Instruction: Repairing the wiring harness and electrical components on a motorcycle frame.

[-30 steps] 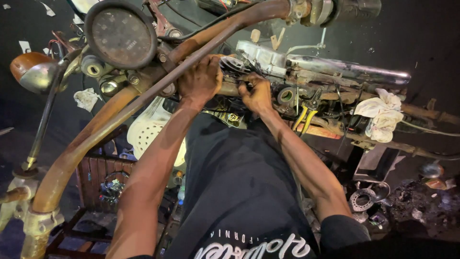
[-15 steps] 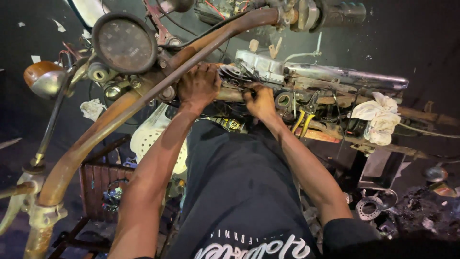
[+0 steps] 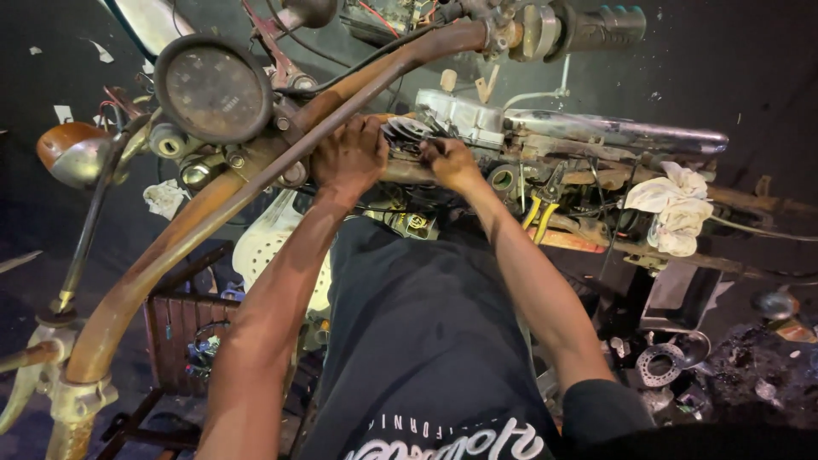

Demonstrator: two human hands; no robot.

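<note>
Hands: left hand (image 3: 351,158) grips the rusty bike frame (image 3: 400,170); right hand (image 3: 450,162) pinches the tangled wires (image 3: 409,132), just right of the left hand.
Handlebar (image 3: 256,183): crosses over the left hand's knuckles.
Pliers (image 3: 538,209): near, right of right hand.
Rag (image 3: 673,204): farther right.

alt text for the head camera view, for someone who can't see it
A person's left hand and right hand press on wiring and parts on a stripped, rusty motorcycle frame, seen from above. A rusty handlebar with a round gauge crosses the left side; yellow-handled pliers and a white rag rest to the right.
</note>
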